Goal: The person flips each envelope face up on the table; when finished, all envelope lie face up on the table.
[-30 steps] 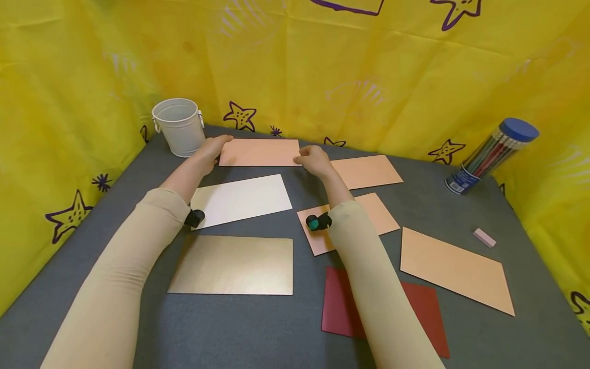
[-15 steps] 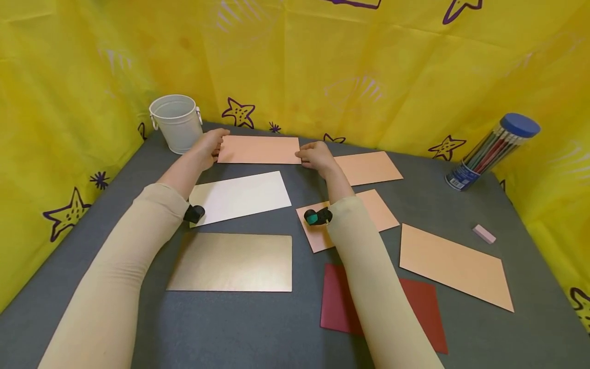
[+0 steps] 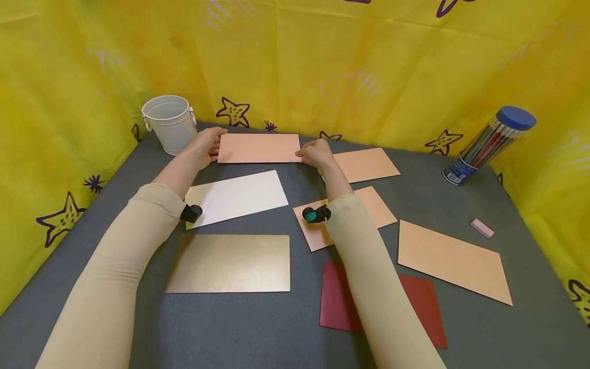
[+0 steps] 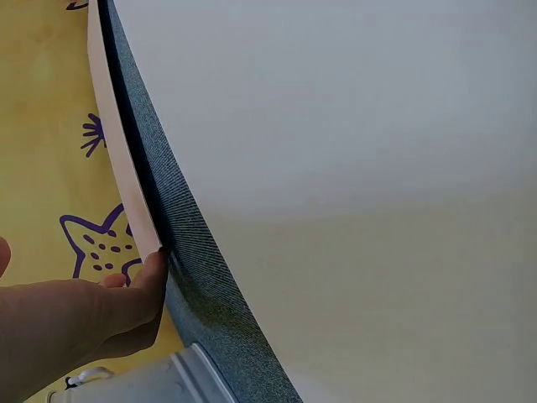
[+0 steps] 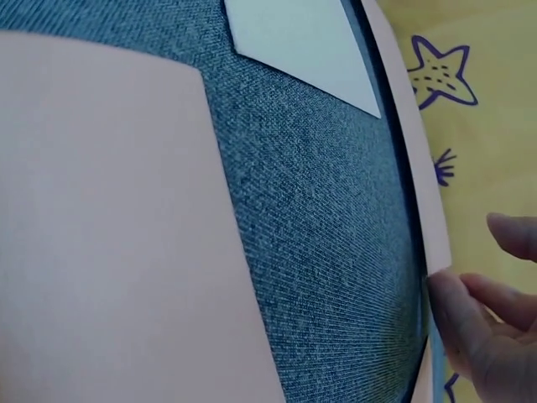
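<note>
At the far side of the table, both hands are at a pink rectangular card [image 3: 259, 148]. My left hand [image 3: 203, 147] holds its left edge, fingertips right at the near corner in the left wrist view. The right edge is pinched by my right hand [image 3: 318, 155], with a fingertip at the corner in the right wrist view. The card's far edge stands tipped up, and a dark shadow runs along its near side. Nearer lies a white card [image 3: 237, 197], its left end partly behind the left wrist. A gold card [image 3: 230, 264] lies closest on the left.
A white bucket [image 3: 170, 125] stands by the left hand. Peach cards [image 3: 364, 165] [image 3: 454, 261] lie to the right, and a red card [image 3: 338, 300] is partly under the right sleeve. A pencil tube [image 3: 488, 146] and an eraser-like block [image 3: 482, 228] are far right.
The pink card's far edge has tipped up a little between the hands. The view has shifted slightly; the other cards lie as before.
</note>
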Tool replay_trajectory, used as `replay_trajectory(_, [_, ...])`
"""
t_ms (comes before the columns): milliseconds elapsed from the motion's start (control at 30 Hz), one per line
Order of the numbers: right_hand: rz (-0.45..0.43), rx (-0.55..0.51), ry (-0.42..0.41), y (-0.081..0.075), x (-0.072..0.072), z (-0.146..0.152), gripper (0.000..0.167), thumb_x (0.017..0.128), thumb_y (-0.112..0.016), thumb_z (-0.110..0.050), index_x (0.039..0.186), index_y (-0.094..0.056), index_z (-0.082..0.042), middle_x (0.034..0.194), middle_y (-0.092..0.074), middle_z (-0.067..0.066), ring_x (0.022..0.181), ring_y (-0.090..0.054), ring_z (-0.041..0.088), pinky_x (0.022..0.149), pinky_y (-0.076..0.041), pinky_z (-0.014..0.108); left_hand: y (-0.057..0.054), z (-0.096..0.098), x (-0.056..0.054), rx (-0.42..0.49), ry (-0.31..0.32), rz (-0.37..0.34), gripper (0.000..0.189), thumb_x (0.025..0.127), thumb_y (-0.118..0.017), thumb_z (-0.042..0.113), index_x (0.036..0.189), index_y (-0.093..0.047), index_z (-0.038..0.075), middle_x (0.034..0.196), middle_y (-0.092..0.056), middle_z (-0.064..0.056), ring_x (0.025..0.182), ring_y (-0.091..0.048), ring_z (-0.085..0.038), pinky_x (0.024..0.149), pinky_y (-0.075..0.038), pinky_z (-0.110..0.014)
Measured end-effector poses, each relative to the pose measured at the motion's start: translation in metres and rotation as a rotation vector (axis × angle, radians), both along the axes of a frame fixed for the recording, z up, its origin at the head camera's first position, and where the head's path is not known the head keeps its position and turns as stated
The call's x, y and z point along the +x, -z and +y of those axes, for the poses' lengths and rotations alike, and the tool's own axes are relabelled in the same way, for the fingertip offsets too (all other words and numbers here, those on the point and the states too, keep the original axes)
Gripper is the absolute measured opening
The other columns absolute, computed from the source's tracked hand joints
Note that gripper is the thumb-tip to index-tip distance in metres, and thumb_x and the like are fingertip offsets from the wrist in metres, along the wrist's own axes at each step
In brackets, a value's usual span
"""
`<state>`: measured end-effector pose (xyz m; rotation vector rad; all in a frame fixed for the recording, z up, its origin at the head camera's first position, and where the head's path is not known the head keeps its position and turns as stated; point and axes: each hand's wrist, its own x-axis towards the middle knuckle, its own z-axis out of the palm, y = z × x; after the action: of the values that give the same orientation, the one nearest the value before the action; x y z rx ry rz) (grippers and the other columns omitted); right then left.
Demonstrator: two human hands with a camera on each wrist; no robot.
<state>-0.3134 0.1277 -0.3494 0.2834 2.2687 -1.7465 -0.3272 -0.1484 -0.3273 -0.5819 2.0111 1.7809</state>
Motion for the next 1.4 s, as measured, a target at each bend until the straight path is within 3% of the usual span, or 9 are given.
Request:
replay_trajectory(233, [0.01, 0.026, 0.045, -0.003, 0.0, -0.004, 0.046, 0.091, -0.066, -0.004, 0.134, -0.053, 0.007, 0.141, -0.051, 0.02, 0.112, -0.059, 0.027, 0.105, -0.051, 0.035, 0.001, 0.001, -0.001, -0.049, -0.022, 0.007, 0.068, 0.101, -0.045, 0.039, 0.156, -0.018, 0.012, 0.159, -0.024, -0.004, 0.127, -0.031, -0.017, 0.119, -0.03, -0.031])
replay_trajectory(367, [0.046, 0.033, 0.095, -0.003, -0.002, -0.003, 0.04, 0.092, -0.066, -0.006, 0.13, -0.059, 0.005, 0.133, -0.058, 0.02, 0.097, -0.06, 0.021, 0.101, -0.054, 0.035, 0.001, 0.003, -0.002, -0.062, -0.058, 0.04, 0.054, 0.102, -0.045, 0.034, 0.15, -0.031, 0.013, 0.129, -0.038, 0.0, 0.11, -0.035, -0.014, 0.112, -0.036, -0.025])
replay_trajectory(533, [0.076, 0.049, 0.162, -0.001, -0.004, 0.0, 0.032, 0.093, -0.067, -0.012, 0.123, -0.064, -0.001, 0.11, -0.063, 0.013, 0.085, -0.06, 0.016, 0.095, -0.058, 0.034, -0.001, 0.004, -0.002, -0.026, -0.077, 0.092, 0.033, 0.104, -0.044, 0.026, 0.132, -0.039, 0.01, 0.102, -0.036, 0.001, 0.096, -0.037, -0.013, 0.109, -0.039, -0.024])
replay_trajectory(767, [0.111, 0.044, 0.178, 0.001, -0.003, 0.005, 0.024, 0.094, -0.067, -0.015, 0.114, -0.064, -0.003, 0.091, -0.056, 0.004, 0.088, -0.063, 0.023, 0.091, -0.059, 0.038, -0.003, 0.004, -0.001, -0.02, -0.06, 0.159, 0.046, 0.103, -0.044, 0.023, 0.145, -0.036, 0.005, 0.105, -0.041, 0.002, 0.102, -0.043, -0.012, 0.116, -0.039, -0.028])
replay_trajectory(867, [0.115, 0.028, 0.175, 0.002, -0.001, 0.004, 0.022, 0.094, -0.067, -0.014, 0.112, -0.063, -0.002, 0.09, -0.056, 0.003, 0.092, -0.064, 0.025, 0.091, -0.059, 0.039, -0.005, 0.003, 0.001, -0.034, -0.034, 0.178, 0.053, 0.103, -0.042, 0.026, 0.152, -0.031, 0.006, 0.127, -0.046, -0.003, 0.119, -0.046, -0.016, 0.12, -0.036, -0.03])
replay_trajectory(967, [0.126, 0.025, 0.196, 0.003, -0.002, 0.004, 0.019, 0.093, -0.067, -0.013, 0.109, -0.064, -0.003, 0.091, -0.057, 0.005, 0.092, -0.064, 0.025, 0.091, -0.059, 0.039, -0.005, 0.002, 0.002, -0.029, -0.014, 0.21, 0.056, 0.105, -0.039, 0.028, 0.155, -0.027, 0.008, 0.153, -0.038, -0.011, 0.135, -0.041, -0.021, 0.123, -0.032, -0.032])
replay_trajectory(1033, [0.138, 0.02, 0.202, 0.003, -0.002, 0.004, 0.014, 0.093, -0.067, -0.013, 0.104, -0.063, -0.005, 0.091, -0.056, 0.004, 0.091, -0.063, 0.024, 0.093, -0.059, 0.04, -0.004, 0.002, 0.002, -0.017, -0.021, 0.234, 0.056, 0.105, -0.039, 0.029, 0.155, -0.027, 0.008, 0.158, -0.034, -0.012, 0.137, -0.04, -0.022, 0.123, -0.03, -0.032])
replay_trajectory(1267, [0.165, -0.035, 0.2, 0.002, -0.001, 0.007, 0.013, 0.09, -0.07, -0.011, 0.089, -0.057, -0.014, 0.084, -0.057, 0.0, 0.09, -0.062, 0.026, 0.097, -0.056, 0.044, -0.004, 0.004, 0.003, 0.045, -0.108, 0.287, 0.052, 0.105, -0.042, 0.031, 0.15, -0.038, 0.008, 0.117, -0.052, 0.0, 0.118, -0.052, -0.017, 0.12, -0.036, -0.034])
replay_trajectory(1400, [0.18, -0.035, 0.205, 0.003, 0.0, 0.009, 0.01, 0.089, -0.071, -0.012, 0.092, -0.062, -0.012, 0.084, -0.062, 0.0, 0.092, -0.066, 0.026, 0.097, -0.057, 0.043, -0.003, 0.006, 0.003, 0.097, -0.166, 0.307, 0.046, 0.103, -0.046, 0.031, 0.142, -0.045, 0.006, 0.108, -0.051, 0.0, 0.098, -0.06, -0.014, 0.106, -0.049, -0.028])
